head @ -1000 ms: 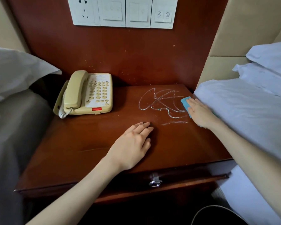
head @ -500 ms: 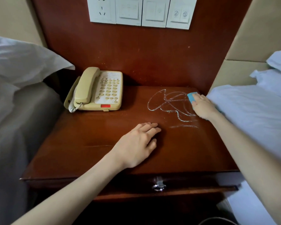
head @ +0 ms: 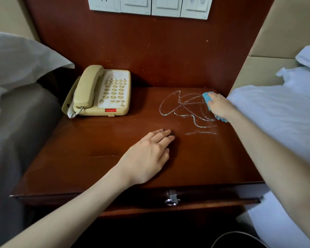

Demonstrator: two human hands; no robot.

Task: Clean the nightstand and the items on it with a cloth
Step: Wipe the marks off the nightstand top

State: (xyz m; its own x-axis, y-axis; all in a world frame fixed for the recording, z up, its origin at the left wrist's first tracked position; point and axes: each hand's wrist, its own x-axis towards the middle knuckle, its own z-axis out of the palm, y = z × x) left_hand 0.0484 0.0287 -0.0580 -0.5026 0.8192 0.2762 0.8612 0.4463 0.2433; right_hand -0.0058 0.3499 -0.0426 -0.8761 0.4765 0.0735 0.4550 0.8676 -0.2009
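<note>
Since the earlier frames, the small blue cloth (head: 206, 98) has been carried by the right hand (head: 220, 106) away from the front streak of the marks and toward the back right corner of the dark reddish-brown wooden nightstand (head: 97, 151), while the left hand (head: 147, 158) is kept where it was. The cloth is now pressed onto the wood at the right edge of the looping white scribble (head: 184, 108), just beside the white bedding (head: 276, 111). The right hand is laid over the cloth with its fingers close together and pushed down on it. Blue fabric is seen beyond the fingertips and again below the heel of the hand, and the thumb is hidden. The left hand is rested palm down near the middle of the top, with its fingers straight and side by side and nothing held. The scribble and a separate pale streak nearer the front are still seen on the surface. A cream corded push-button telephone (head: 104, 93) with its handset in the cradle is placed at the back left, well apart from both hands. A row of white wall switches (head: 150, 6) is mounted on the wooden panel above. A silver drawer knob (head: 171, 198) is seen on the front, and a grey-white pillow (head: 21, 58) is lying to the left.
</note>
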